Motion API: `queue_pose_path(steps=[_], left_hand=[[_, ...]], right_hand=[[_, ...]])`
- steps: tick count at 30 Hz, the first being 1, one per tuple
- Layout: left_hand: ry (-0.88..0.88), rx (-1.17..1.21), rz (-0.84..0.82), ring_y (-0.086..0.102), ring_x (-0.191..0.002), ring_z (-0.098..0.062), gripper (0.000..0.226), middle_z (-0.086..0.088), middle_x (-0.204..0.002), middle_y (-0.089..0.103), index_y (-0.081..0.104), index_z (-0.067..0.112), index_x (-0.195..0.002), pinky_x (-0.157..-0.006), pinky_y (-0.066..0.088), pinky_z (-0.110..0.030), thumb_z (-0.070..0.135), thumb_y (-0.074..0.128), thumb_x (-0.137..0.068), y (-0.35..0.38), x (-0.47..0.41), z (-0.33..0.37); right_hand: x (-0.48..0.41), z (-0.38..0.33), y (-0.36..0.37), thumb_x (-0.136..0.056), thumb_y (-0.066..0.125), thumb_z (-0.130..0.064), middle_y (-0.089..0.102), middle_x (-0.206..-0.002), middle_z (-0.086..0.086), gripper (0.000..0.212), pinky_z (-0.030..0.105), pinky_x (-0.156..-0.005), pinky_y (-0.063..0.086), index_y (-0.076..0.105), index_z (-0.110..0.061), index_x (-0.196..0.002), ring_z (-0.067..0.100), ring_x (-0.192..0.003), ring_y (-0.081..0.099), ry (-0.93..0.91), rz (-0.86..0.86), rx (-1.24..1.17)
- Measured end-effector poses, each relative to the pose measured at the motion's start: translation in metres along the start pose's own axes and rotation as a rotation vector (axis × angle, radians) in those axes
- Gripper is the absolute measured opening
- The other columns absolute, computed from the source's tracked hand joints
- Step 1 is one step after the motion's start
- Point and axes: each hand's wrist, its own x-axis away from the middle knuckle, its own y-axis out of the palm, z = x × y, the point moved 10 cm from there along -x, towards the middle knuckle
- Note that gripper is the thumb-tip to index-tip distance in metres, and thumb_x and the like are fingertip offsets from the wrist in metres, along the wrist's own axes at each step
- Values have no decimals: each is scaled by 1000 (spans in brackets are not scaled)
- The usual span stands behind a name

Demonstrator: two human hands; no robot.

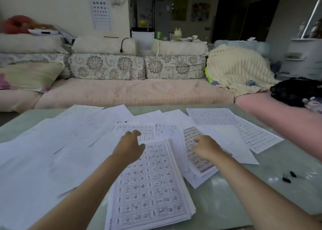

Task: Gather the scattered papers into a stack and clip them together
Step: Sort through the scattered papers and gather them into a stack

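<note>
Papers (pixel 52 151) lie scattered over a glass table (pixel 214 205); at centre the left hand (pixel 129 145) reaches across them, fingers loosely spread, and at its 3 o'clock the right hand (pixel 206 148) bends its fingers onto a printed sheet (pixel 189 142), though whether it pinches it I cannot tell. At 6 o'clock from the hands lies a neater stack (pixel 149 186) of gridded sheets; black binder clips (pixel 288 176) sit at 4 o'clock, well apart.

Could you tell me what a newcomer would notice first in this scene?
White papers lie scattered across the glass table, with a thick stack of grid-printed sheets at near centre. The left hand reaches over the stack's far end; the right hand touches a printed sheet beside it. Two black binder clips lie on bare glass at the right.
</note>
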Motion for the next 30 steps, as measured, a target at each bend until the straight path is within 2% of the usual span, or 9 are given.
queue_pose_path(steps=[2, 6, 11, 16, 18, 22, 26, 28, 30], left_hand=[[111, 32, -17, 52, -116, -24, 47, -6, -128, 53, 49, 21, -134, -96, 47, -37, 35, 61, -90, 19, -10, 39], [280, -19, -193, 43, -128, -23, 52, -3, -137, 48, 47, 24, -137, -105, 40, -42, 41, 61, -90, 82, -28, 109], [220, -248, -362, 28, -139, -28, 85, -7, -152, 32, 31, 18, -147, -113, 29, -46, 68, 55, -82, 147, -52, 132], [196, -312, -358, 18, -144, -32, 103, -8, -156, 20, 20, 23, -151, -116, 18, -47, 83, 48, -72, 172, -61, 130], [202, -290, -333, 16, -145, -32, 97, -8, -158, 17, 18, 25, -152, -117, 16, -48, 79, 48, -77, 173, -61, 131], [193, -275, -284, 20, -144, -30, 83, -7, -158, 22, 16, 25, -152, -116, 17, -46, 65, 48, -87, 167, -64, 133], [134, -299, -282, 29, -139, -32, 86, -9, -152, 31, 24, 20, -149, -112, 25, -47, 72, 47, -83, 168, -68, 133], [118, -317, -241, 32, -137, -32, 83, -9, -149, 35, 30, 19, -146, -111, 28, -47, 73, 43, -84, 165, -68, 137], [115, -252, -161, 33, -135, -29, 75, -8, -147, 38, 34, 18, -144, -110, 30, -45, 66, 44, -88, 159, -66, 147]], right_hand=[[-10, 26, -14, -83, 63, -29, 64, -115, 1, 28, 31, -77, 51, 67, -22, -110, 28, -112, 61, 51, 21, 27], [-30, 81, -29, -72, 72, -59, 51, -132, 4, 71, 38, -95, 47, 55, -24, -132, 26, -125, 46, 192, 30, 69], [-51, 126, -21, -52, 76, -75, 46, -134, 8, 103, 42, -99, 46, 48, -20, -134, 29, -128, 42, 295, -71, 119], [-64, 134, -21, -58, 86, -53, 64, -99, 0, 69, 29, -75, 53, 56, -15, -107, 19, -89, 64, 301, -60, -29], [-66, 138, -23, -66, 86, -44, 64, -94, 0, 59, 29, -72, 52, 57, -12, -107, 21, -86, 64, 319, -52, -44], [-67, 150, -30, -67, 90, -34, 66, -113, 10, 65, 32, -81, 53, 57, -4, -114, 28, -99, 65, 366, -16, -193], [-55, 169, -60, -66, 89, -38, 69, -82, 4, 45, 31, -64, 57, 65, -10, -92, 23, -68, 69, 392, 127, -134], [-48, 186, -72, -69, 86, -36, 68, -77, 2, 38, 30, -62, 55, 64, -12, -88, 23, -68, 68, 405, 209, -138], [-46, 207, -67, -73, 84, -25, 70, -80, 6, 29, 35, -66, 59, 67, -10, -90, 26, -71, 69, 418, 204, -343]])
